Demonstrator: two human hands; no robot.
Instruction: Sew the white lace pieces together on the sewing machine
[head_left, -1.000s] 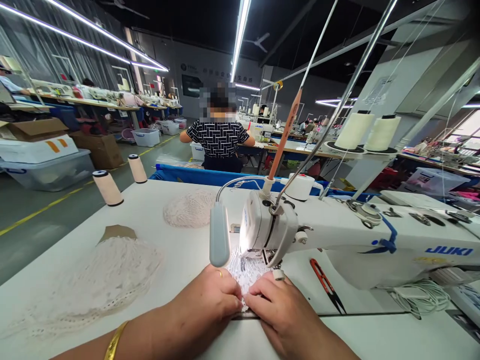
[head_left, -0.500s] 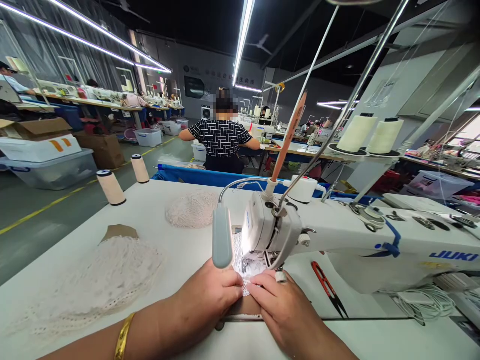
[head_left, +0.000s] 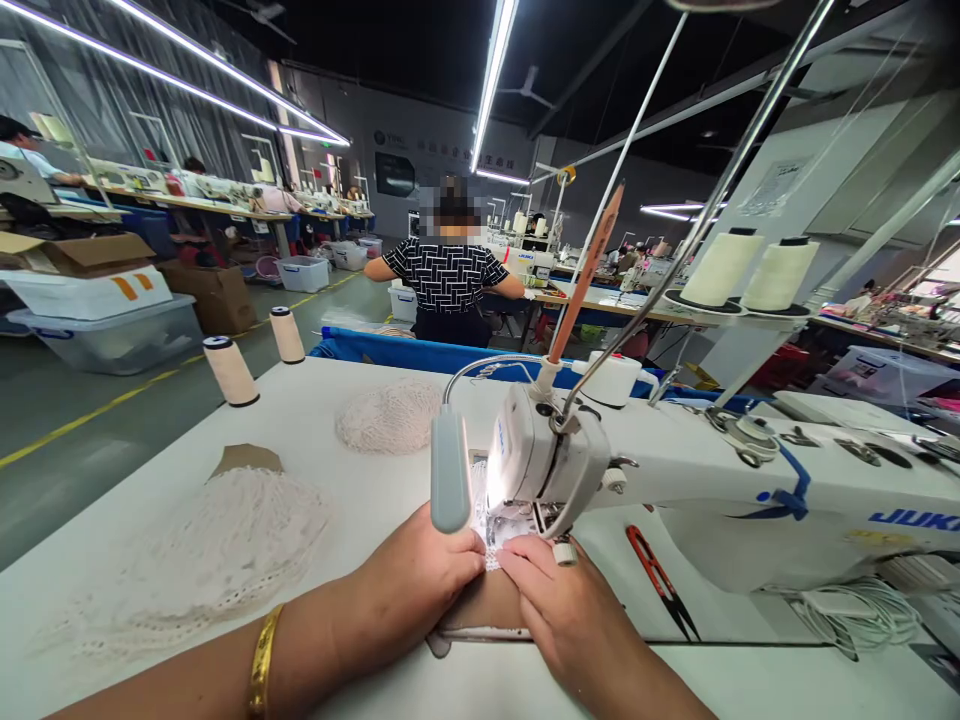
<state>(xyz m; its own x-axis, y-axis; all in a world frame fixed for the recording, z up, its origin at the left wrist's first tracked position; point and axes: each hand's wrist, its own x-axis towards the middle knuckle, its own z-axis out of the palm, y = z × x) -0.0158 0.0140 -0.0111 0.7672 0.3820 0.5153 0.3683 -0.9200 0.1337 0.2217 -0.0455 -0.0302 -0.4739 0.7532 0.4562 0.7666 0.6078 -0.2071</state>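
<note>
My left hand [head_left: 409,580], with a gold bangle [head_left: 262,660] on its wrist, presses closed fingers on the left edge of a white lace strip [head_left: 492,558]. My right hand [head_left: 574,620] pinches the same strip from the other side, just in front of the needle area. Brown fabric [head_left: 487,605] lies below the lace between both hands. The white sewing machine [head_left: 525,450] stands over the work, its presser foot partly hidden by glare. A grey lamp [head_left: 449,470] hangs above my left fingers.
Red thread snips [head_left: 660,580] lie right of my right hand. A white lace pile [head_left: 232,545] spreads at left, with another lace piece [head_left: 390,415] farther back. Thread cones [head_left: 231,370] stand at the table's left edge. Ahead, a co-worker [head_left: 448,275] sits beyond a blue cloth trough [head_left: 397,348].
The lace strip has slid forward toward the needle, so less of it and more brown fabric shows between my hands. The whole view has shifted slightly.
</note>
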